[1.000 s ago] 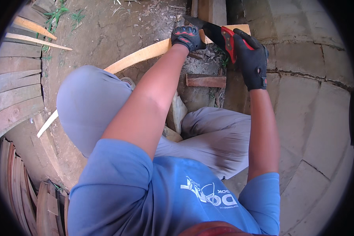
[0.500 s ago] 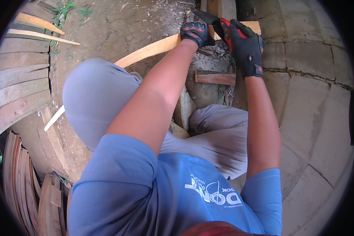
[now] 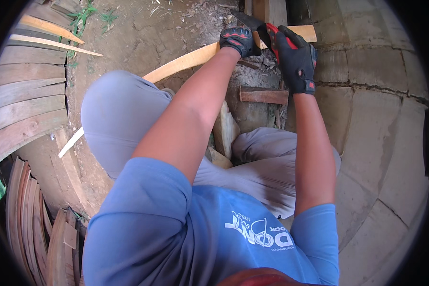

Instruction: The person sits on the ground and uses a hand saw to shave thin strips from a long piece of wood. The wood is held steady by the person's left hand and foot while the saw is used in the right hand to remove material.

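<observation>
Both my hands wear black gloves with red trim. My left hand (image 3: 238, 40) is wrapped over a long pale board (image 3: 183, 61), pressing on it from above. Gripped in my right hand (image 3: 296, 59) is what looks like a handsaw (image 3: 249, 21), its dark blade pointing away to the far left. The blade lies across the board just right of my left hand, and its teeth are not clear. Beyond the blade, the board's right end (image 3: 304, 33) sticks out behind my right hand. My fingers partly hide the saw's handle.
A short wood block (image 3: 263, 95) lies below the board, and upright timber (image 3: 275, 13) stands behind it. Pale strips (image 3: 57, 44) rest over planks (image 3: 26, 89) at the left, above stacked slats (image 3: 26, 214). Cracked concrete slabs (image 3: 372, 128) cover the right side.
My right hand and the saw have shifted slightly left against the board. My left hand keeps its hold. The whole view has moved a little.
</observation>
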`<state>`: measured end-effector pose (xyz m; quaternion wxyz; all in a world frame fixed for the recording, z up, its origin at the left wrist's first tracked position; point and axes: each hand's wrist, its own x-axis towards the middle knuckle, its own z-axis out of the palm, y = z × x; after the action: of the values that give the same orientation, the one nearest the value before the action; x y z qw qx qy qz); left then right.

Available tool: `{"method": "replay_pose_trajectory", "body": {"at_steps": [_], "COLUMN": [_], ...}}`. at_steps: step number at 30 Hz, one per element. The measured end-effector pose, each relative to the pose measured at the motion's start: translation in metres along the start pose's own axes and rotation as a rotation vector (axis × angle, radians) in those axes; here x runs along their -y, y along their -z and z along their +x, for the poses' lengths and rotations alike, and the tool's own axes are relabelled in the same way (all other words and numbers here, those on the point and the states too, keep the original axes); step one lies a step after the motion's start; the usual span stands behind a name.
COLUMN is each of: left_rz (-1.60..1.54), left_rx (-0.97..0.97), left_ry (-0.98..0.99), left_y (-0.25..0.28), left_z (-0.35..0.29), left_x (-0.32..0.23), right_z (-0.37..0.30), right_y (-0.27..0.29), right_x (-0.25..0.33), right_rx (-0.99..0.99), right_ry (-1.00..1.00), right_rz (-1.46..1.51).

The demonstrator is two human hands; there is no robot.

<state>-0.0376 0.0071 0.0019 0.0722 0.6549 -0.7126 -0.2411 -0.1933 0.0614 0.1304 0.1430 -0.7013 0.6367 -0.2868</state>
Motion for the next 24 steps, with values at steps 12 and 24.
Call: {"method": "replay_pose_trajectory", "body": {"at_steps": [12, 24], "left_rz": [-0.056, -0.005], "left_rx": [-0.103, -0.031], "left_ry": [-0.021, -0.103], "left_y": [-0.003, 0.011], "left_z": [-0.013, 0.007], "left_x": [-0.010, 0.005], "right_z": [-0.001, -0.042], "right_y": [0.000, 0.005], "right_x": [-0.001, -0.035], "right_rx": [0.025, 0.031], "right_ry": [-0.007, -0.012], "right_rz": [-0.040, 0.283]}}
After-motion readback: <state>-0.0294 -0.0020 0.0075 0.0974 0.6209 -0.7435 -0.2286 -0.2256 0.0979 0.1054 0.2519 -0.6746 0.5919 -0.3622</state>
